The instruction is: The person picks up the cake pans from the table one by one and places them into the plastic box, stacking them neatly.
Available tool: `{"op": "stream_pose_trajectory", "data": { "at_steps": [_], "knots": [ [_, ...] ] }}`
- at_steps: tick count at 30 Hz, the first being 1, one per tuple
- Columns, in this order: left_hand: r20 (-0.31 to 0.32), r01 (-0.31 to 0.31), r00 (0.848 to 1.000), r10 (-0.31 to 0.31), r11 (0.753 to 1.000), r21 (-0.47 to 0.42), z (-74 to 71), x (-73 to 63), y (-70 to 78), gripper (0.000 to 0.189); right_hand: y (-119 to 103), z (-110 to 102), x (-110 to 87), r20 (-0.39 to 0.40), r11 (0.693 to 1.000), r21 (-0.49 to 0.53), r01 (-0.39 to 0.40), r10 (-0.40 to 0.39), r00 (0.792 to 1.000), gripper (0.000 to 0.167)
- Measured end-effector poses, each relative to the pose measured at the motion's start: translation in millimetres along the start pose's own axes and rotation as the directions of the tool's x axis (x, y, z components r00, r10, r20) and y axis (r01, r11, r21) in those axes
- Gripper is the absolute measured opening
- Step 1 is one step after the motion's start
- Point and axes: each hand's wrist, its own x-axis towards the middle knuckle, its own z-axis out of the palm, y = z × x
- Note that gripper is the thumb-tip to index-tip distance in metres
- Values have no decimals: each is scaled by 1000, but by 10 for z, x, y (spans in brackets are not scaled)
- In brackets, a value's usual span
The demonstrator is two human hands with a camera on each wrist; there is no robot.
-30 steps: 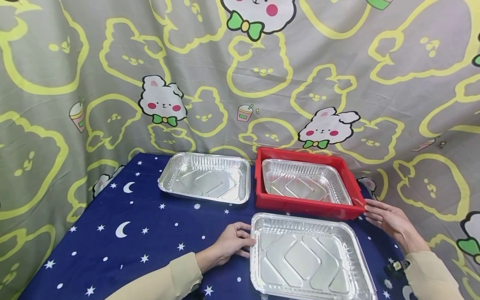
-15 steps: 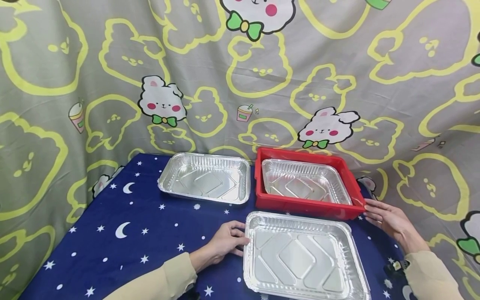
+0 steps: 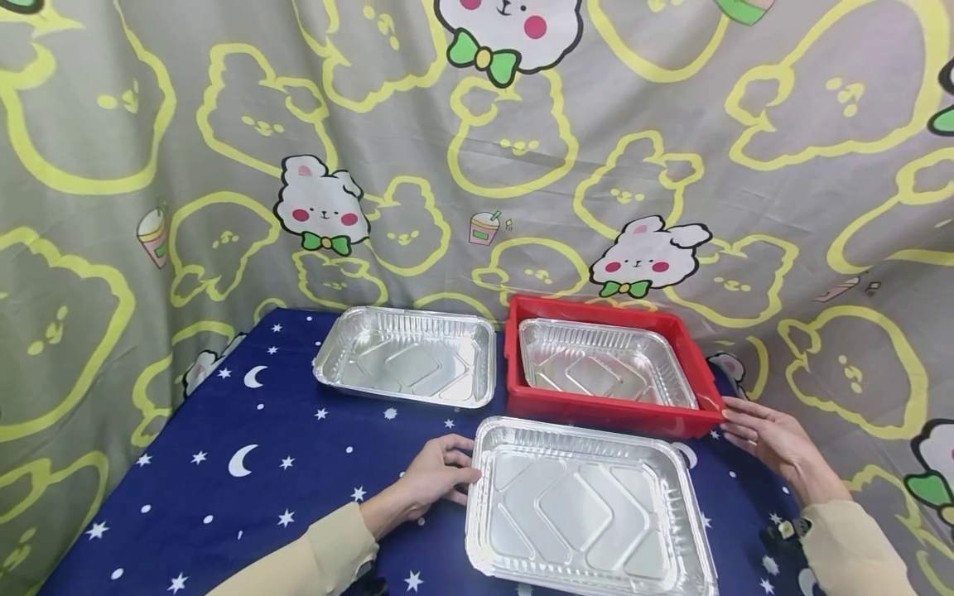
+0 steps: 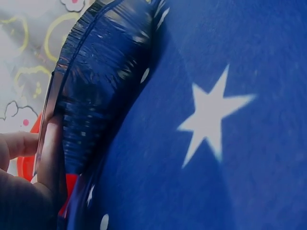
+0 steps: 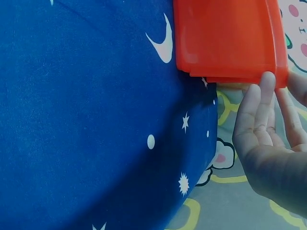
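Note:
My left hand pinches the left rim of a shiny rectangular foil tray at the front of the table. In the left wrist view, thumb and fingers sit at the edge of this foil tray, whose ridged side stands close over the cloth. With its fingertips my right hand holds the right front corner of a red plastic bin. The right wrist view has the fingers at the corner of the red bin, the thumb partly out of frame. A second foil tray lies inside that bin.
A third foil tray stands at the back, left of the red bin. The table wears a dark blue cloth with stars and moons. Behind it hangs a grey curtain with cartoon figures.
My left hand and the front foil tray have shifted to the left. My right hand stays at the red bin's corner, and the bin has stayed in place.

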Motion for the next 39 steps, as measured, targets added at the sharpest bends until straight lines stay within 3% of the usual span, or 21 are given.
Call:
{"op": "stream_pose_trajectory", "data": {
  "at_steps": [22,39],
  "knots": [
    [21,-31,999,30,999,37,-277,-55,126,54,-1,6,1,-7,1000,-14,19,-19,1000,33],
    [-38,-32,999,36,994,103,-480,-74,211,53,1,-3,-3,6,999,-11,33,-33,999,32]
  ]
}}
